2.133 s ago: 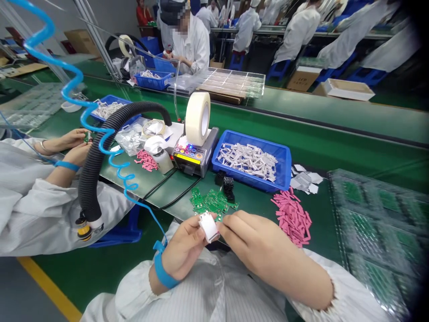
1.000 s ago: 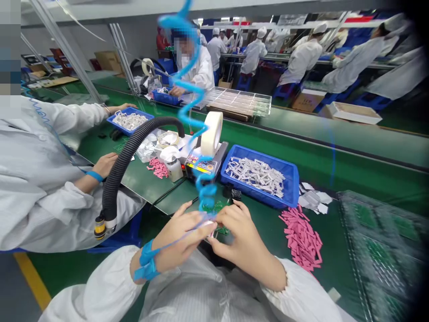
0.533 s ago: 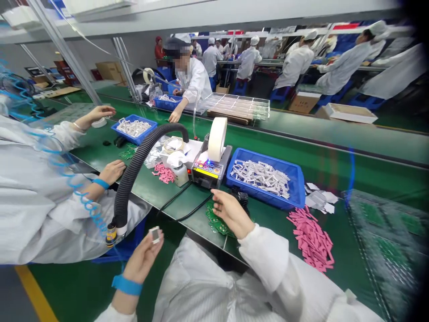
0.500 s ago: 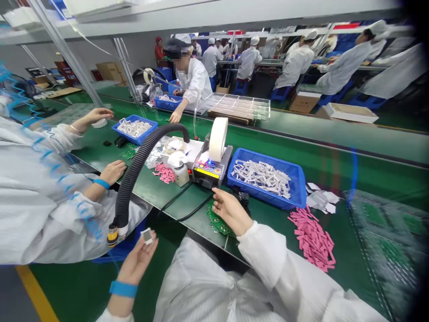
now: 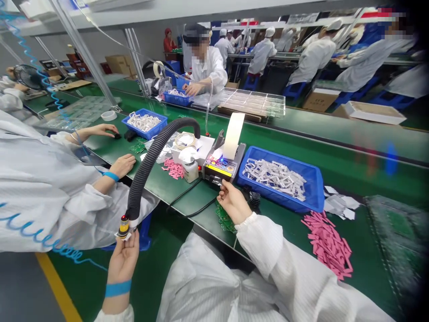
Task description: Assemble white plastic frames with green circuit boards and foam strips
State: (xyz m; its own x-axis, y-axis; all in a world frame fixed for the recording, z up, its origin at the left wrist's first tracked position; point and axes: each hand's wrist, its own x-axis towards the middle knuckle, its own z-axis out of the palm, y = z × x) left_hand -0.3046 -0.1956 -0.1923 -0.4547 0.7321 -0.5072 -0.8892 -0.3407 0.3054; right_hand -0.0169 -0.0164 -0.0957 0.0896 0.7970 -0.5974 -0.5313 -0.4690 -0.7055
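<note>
My left hand (image 5: 123, 259), with a blue wristband (image 5: 118, 288), is held palm up and grips a small white part (image 5: 125, 237). Most of that part is hidden by the yellow and black tip (image 5: 124, 226) of the black corrugated hose (image 5: 144, 167), which glows red. My right hand (image 5: 233, 201) reaches to the front of the tape dispenser (image 5: 219, 167), thumb and finger closed on a short shiny piece of tape (image 5: 217, 180) at its outlet. A tape roll (image 5: 233, 136) stands on top of the dispenser. Green circuit boards (image 5: 224, 218) lie just below my right hand.
Right of the dispenser is a blue bin (image 5: 317, 190) of white frames, beside pink strips (image 5: 330, 246) and white scraps (image 5: 342, 203). A white bottle (image 5: 191, 171) stands left of it. A co-worker's hand (image 5: 123, 165) rests on the bench at left; another person (image 5: 208, 67) works opposite.
My left hand has moved left and brought the white part up under the hose tip. My right hand now pinches tape at the dispenser outlet. The camera view has shifted slightly.
</note>
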